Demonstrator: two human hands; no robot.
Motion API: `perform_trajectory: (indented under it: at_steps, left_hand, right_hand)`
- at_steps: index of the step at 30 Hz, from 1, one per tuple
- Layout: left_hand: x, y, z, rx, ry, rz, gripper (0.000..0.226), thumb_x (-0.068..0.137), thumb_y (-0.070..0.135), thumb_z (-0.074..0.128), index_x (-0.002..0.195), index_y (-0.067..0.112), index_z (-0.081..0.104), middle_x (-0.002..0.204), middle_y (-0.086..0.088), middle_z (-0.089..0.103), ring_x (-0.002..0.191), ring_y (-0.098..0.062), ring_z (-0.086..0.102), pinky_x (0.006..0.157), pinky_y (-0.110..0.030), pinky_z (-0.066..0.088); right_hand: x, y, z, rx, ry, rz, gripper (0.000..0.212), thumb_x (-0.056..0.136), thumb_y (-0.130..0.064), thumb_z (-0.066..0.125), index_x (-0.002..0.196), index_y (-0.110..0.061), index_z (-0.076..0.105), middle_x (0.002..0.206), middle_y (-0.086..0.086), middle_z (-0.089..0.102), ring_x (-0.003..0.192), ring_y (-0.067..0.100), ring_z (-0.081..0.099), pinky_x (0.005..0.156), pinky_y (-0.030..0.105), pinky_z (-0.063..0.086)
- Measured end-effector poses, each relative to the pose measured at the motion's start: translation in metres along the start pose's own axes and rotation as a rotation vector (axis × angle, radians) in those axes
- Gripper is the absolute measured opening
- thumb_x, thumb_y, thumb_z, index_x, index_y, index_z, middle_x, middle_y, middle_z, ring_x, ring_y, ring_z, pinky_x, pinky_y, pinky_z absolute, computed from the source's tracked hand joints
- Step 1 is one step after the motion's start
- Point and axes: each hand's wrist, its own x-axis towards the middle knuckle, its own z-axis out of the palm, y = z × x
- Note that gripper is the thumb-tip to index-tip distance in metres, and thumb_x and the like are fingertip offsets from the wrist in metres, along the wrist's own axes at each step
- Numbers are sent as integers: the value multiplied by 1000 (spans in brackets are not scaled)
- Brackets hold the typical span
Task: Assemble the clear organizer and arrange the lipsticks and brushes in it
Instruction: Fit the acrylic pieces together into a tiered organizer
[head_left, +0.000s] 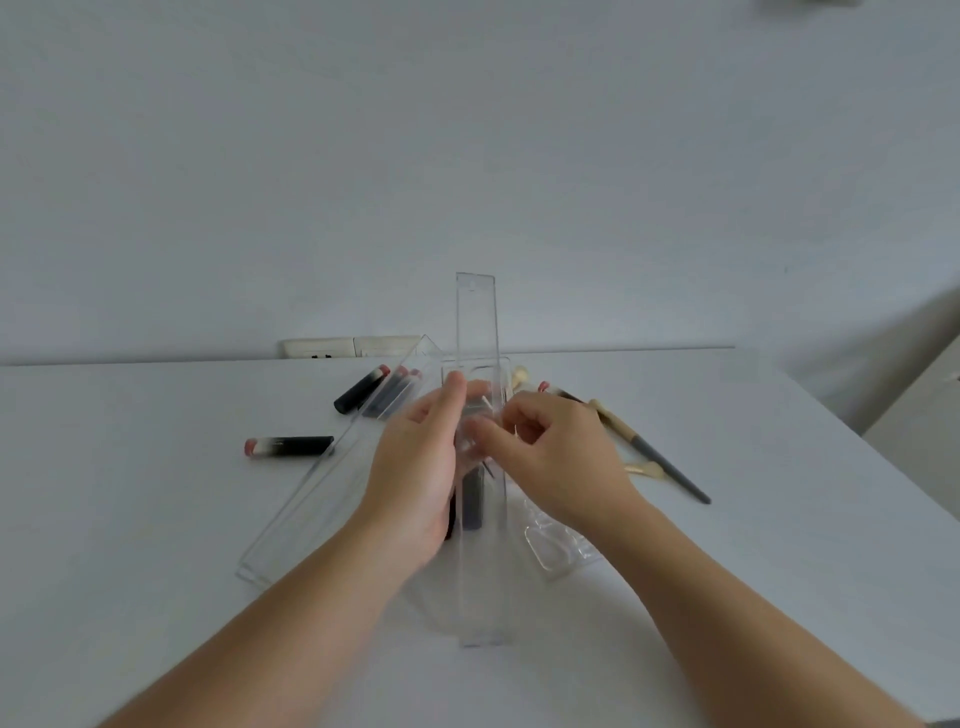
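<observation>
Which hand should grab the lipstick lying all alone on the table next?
Probably the left hand. The lone lipstick lies on its side of the table, while the right hand is across the clear organizer piece, nearer the brushes.

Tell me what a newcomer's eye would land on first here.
First, the two hands at the centre of the white table: the left hand and right hand meet on a tall clear strip that stands upright between them. Next, black lipsticks lie to the left, one beside a slanted clear tray, and brushes lie to the right.
</observation>
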Motion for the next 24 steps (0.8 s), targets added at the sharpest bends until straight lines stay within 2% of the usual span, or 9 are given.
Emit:
perform_trajectory:
  at_steps: [3, 5, 8, 9, 11, 14, 17, 21, 24]
  left_hand:
    - [0, 0, 1, 123, -6, 65, 29, 108, 21, 50, 118, 3, 71, 111, -15, 76, 98, -25, 76, 78, -33, 63]
    - [0, -1, -2, 229, -15, 113, 23, 105, 16, 55, 116, 14, 74, 111, -6, 78, 97, -20, 76, 82, -35, 63]
    - [-1, -2, -3, 522, -27, 214, 38, 98, 5, 62, 115, 38, 70, 110, 12, 76, 77, -7, 75, 64, -19, 57]
    - [-1, -2, -1, 616, -46, 249, 46, 97, 4, 62, 116, 46, 66, 110, 14, 74, 70, -11, 74, 58, -22, 56]
    - [1, -1, 6, 733, -93, 285, 57, 94, 5, 62, 125, 53, 59, 114, 14, 72, 72, -23, 72, 59, -33, 59]
    - [6, 1, 23, 810, -156, 265, 65, 90, 11, 69, 144, 41, 49, 117, 10, 71, 82, -6, 71, 60, -17, 53]
    - [12, 3, 47, 791, -179, 214, 56, 85, 8, 73, 135, 26, 56, 94, 10, 76, 79, 0, 69, 57, -5, 44]
    - [19, -5, 66, 890, -162, 216, 22, 84, 14, 77, 102, 21, 65, 82, 7, 73, 64, -1, 63, 53, -11, 43]
    - [19, -13, 68, 1110, -157, 293, 19, 87, 26, 77, 100, 20, 65, 96, 4, 67, 83, -7, 61, 69, -25, 50]
  right_hand:
    - [0, 5, -5, 177, -44, 68, 42, 90, -32, 66, 58, -9, 51, 49, -10, 36, 48, 7, 32, 51, 26, 33]
    - [-1, 8, -14, 293, -60, 113, 37, 91, -30, 64, 69, -1, 58, 55, -6, 43, 54, 10, 38, 58, 30, 37]
    - [0, 16, -33, 473, -49, 208, 29, 95, -26, 59, 76, -5, 61, 64, 3, 64, 56, 17, 56, 59, 35, 50]
    - [1, 19, -39, 535, -54, 256, 26, 98, -23, 57, 80, -6, 61, 66, 8, 70, 55, 21, 61, 57, 35, 54]
    - [2, 26, -49, 614, -54, 349, 21, 101, -22, 54, 87, -8, 60, 67, 16, 71, 54, 26, 65, 53, 36, 57]
    - [3, 39, -59, 686, -2, 425, 19, 100, -23, 55, 88, -10, 61, 61, 13, 66, 52, 26, 60, 49, 35, 54]
    - [2, 49, -65, 681, 64, 453, 17, 96, -26, 60, 88, -11, 63, 58, 13, 60, 50, 23, 55, 47, 31, 45]
    - [3, 55, -68, 608, 108, 442, 15, 81, -31, 63, 73, -19, 66, 55, 14, 58, 45, 22, 49, 44, 28, 38]
    - [2, 58, -66, 542, 112, 434, 15, 83, -29, 62, 75, -17, 67, 56, 13, 59, 45, 20, 52, 43, 26, 40]
